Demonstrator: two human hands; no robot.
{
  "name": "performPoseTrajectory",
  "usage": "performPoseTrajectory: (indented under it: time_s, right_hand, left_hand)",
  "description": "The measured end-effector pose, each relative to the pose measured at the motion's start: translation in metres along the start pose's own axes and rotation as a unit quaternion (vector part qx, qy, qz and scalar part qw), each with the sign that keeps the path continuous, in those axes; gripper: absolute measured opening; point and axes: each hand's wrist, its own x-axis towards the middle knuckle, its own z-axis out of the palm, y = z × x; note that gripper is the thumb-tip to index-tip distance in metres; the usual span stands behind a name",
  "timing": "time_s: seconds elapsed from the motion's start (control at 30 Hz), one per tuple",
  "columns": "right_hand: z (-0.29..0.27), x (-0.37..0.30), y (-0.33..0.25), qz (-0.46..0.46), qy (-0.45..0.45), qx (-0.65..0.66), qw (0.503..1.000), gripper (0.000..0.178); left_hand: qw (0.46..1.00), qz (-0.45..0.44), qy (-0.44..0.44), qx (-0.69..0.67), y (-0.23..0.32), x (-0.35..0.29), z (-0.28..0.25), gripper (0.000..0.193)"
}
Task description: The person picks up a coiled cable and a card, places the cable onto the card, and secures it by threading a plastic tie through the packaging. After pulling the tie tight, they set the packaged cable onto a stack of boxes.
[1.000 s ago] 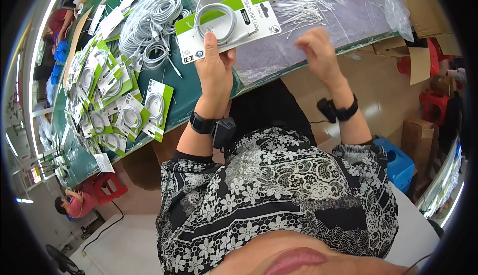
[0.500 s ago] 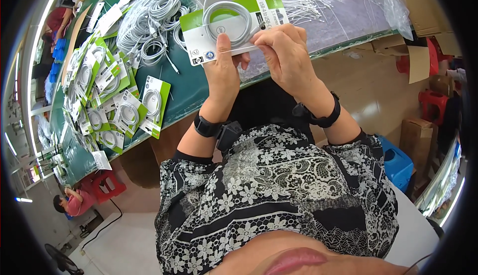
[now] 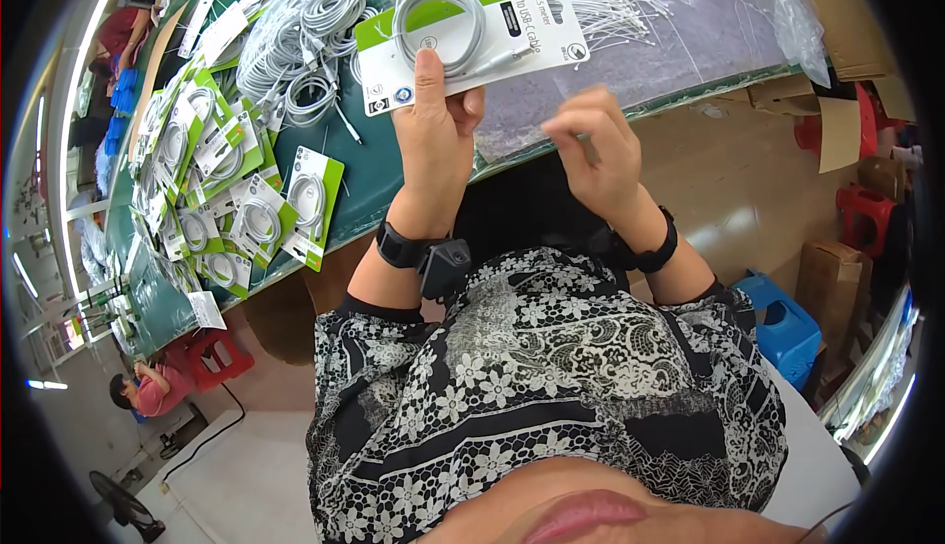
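My left hand (image 3: 435, 135) grips a green and white packaging card (image 3: 536, 12) by its lower edge, thumb on the front and fingers behind. A light grey coiled USB cable (image 3: 479, 27) lies on the card's face, its upper end standing past the top edge and its other plug lying toward the right. Off the card, just below its right end, is my right hand (image 3: 600, 155). Its fingers are loosely curled, blurred by motion, with a gap to the thumb and nothing seen in them.
Carded cables (image 3: 221, 155) pile up at the table's left. Behind them lies a heap of loose grey cables (image 3: 300, 32). White cable ties (image 3: 615, 2) spread at the far right, near a clear plastic bag (image 3: 787, 17). A blue stool (image 3: 783, 322) stands right of me.
My right hand has let go of the card's right end and moved down and slightly right. The card, still in my left hand, has shifted up a little.
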Motion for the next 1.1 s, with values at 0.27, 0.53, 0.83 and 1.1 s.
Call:
performPoseTrajectory:
  time_s: [0.27, 0.53, 0.83, 1.1]
  right_hand:
    - [0.006, 0.026, -0.008, -0.019, -0.019, -0.130, 0.991, 0.008]
    - [0.005, 0.021, -0.019, -0.034, 0.000, -0.155, 0.987, 0.008]
    - [0.001, -0.007, 0.009, 0.064, 0.015, -0.107, 0.992, 0.013]
    - [0.009, 0.000, 0.011, 0.076, 0.008, -0.108, 0.991, 0.012]
  left_hand:
    - [0.998, -0.005, 0.057, 0.036, -0.013, -0.011, 0.009, 0.026]
    - [0.999, 0.014, 0.008, 0.048, -0.014, -0.008, -0.003, 0.027]
    - [0.997, -0.051, 0.000, -0.052, 0.006, -0.005, 0.002, 0.027]
    - [0.998, -0.028, 0.002, -0.062, 0.005, -0.006, 0.002, 0.026]
